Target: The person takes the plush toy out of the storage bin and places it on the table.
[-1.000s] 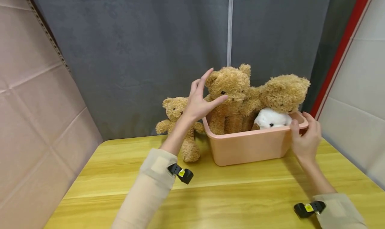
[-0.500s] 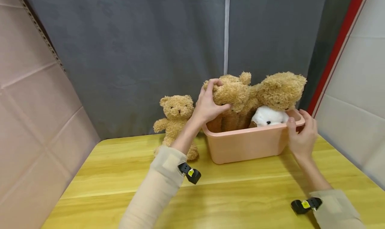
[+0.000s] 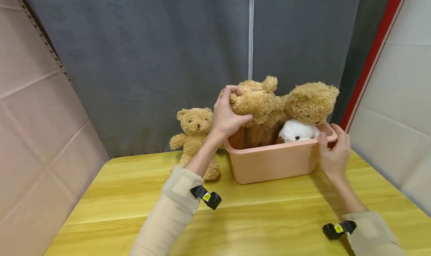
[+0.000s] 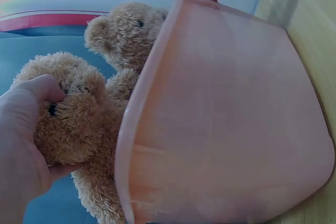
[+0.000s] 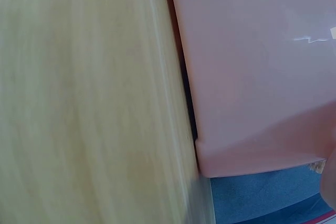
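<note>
The curly brown bear is in the left part of the pink bin, its head tipped forward in the grip of the left hand, fingers curled over it. On its right in the bin, a second bear leans above a white plush and crowds that side, while the right hand grips the bin's right rim. Just left of the bin, a small bear rests on the desk, partly hidden by the left forearm, with a grey curtain beyond.
</note>
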### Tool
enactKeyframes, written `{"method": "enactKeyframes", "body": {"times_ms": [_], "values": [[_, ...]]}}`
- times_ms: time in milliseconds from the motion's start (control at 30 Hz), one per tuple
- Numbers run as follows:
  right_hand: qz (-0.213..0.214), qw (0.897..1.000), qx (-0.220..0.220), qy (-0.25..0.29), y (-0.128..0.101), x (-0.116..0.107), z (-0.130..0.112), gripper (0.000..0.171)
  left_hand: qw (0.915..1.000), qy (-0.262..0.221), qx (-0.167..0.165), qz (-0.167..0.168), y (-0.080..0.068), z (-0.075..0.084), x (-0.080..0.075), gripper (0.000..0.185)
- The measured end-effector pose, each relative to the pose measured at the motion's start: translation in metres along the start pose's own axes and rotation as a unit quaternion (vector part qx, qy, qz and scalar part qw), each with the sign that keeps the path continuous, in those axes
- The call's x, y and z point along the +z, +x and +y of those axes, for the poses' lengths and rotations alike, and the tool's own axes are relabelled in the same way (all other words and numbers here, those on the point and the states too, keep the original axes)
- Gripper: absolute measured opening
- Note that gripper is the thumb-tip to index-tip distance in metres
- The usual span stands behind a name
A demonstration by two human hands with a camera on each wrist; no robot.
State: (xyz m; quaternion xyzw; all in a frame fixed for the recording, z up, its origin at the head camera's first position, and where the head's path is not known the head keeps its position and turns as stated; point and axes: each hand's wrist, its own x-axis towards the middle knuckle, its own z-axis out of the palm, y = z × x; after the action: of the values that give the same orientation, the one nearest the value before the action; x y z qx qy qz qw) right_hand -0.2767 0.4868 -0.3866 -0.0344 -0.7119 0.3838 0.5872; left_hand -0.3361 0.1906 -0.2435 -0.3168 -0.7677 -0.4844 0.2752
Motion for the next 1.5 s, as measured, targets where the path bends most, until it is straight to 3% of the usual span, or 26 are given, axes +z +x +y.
{"method": "enactKeyframes", "body": {"times_ms": [200,400,667,867,1100,1500], "values": [[0.006,1.0,0.007,0.005,0.0,0.003,0.0,0.057,0.9949,-0.048,0.071,0.053,0.001,0.001,-0.018,0.067],[0.008,1.0,0.01,0.007,0.0,0.004,0.002,0.056,0.979,-0.093,0.145,0.109,0.004,0.006,-0.04,0.063],[0.005,1.0,0.012,0.0,0.0,0.001,0.006,0.056,0.952,-0.172,0.176,0.182,0.003,0.022,-0.069,0.065],[0.005,1.0,0.013,-0.002,0.0,0.0,0.006,0.056,0.9372,-0.166,0.217,0.217,0.004,0.026,-0.092,0.069],[0.003,1.0,0.006,0.009,-0.001,0.004,0.003,0.056,0.9319,-0.179,0.202,0.242,-0.003,0.02,-0.13,0.069],[0.007,1.0,0.011,0.017,-0.001,0.003,0.006,0.053,0.9456,-0.102,0.156,0.266,-0.02,0.012,-0.178,0.062]]}}
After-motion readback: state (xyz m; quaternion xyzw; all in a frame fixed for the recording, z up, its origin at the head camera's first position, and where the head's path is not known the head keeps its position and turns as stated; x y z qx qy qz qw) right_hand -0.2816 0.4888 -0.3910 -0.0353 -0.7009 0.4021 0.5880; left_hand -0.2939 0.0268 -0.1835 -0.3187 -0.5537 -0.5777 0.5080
